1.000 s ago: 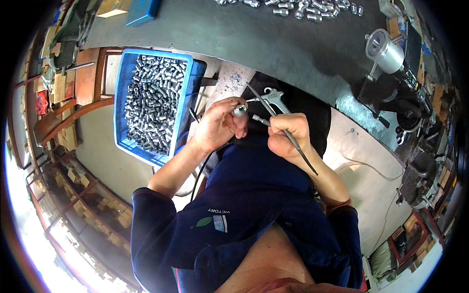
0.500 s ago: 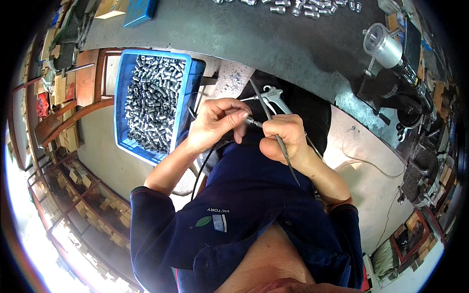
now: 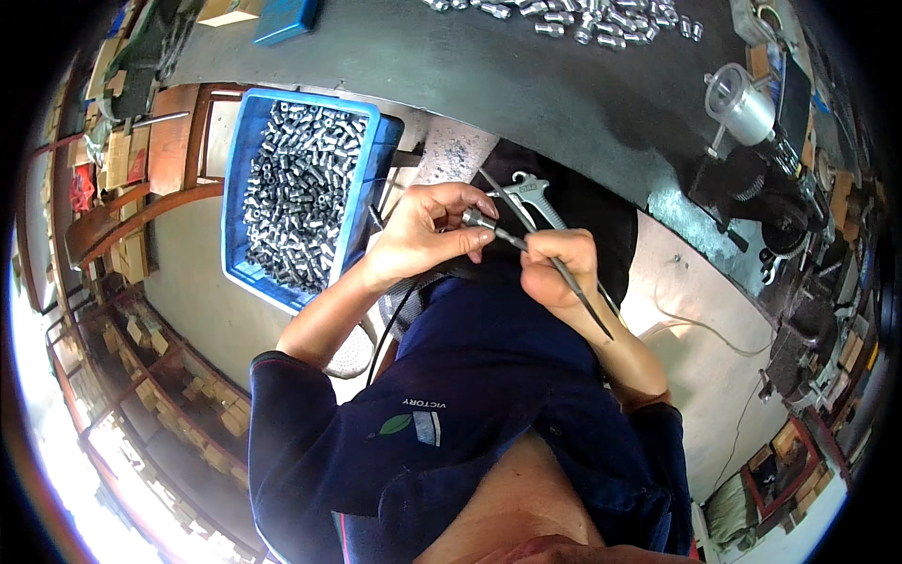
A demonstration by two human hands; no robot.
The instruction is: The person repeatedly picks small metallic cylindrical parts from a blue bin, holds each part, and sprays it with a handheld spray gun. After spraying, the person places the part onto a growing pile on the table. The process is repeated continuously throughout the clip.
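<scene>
Over my lap, my left hand [image 3: 434, 228] pinches a small silver metal fitting [image 3: 476, 218] between thumb and fingers. My right hand [image 3: 561, 268] is closed in a fist around a long, slim dark file [image 3: 586, 305]. The file slants across the fist, its two ends sticking out far and near. From the same fist a thin metal rod-like tool [image 3: 510, 239] points left, its tip at the fitting; whether it enters the bore is hard to make out. Just beyond the hands lies a silver air blow gun [image 3: 533, 195] on dark cloth.
To the left stands a blue crate [image 3: 374, 169] filled with small metal fittings [image 3: 305, 193]. More fittings [image 3: 601, 21] lie on the dark workbench [image 3: 442, 75], near a blue box [image 3: 285, 21]. At the right sits a machine with a silver cylinder [image 3: 742, 99]. A cable [image 3: 390, 324] hangs by my left forearm.
My right hand has moved a little right with the file and rod tool. More of the fitting shows in my left fingers, and the view has shifted slightly.
</scene>
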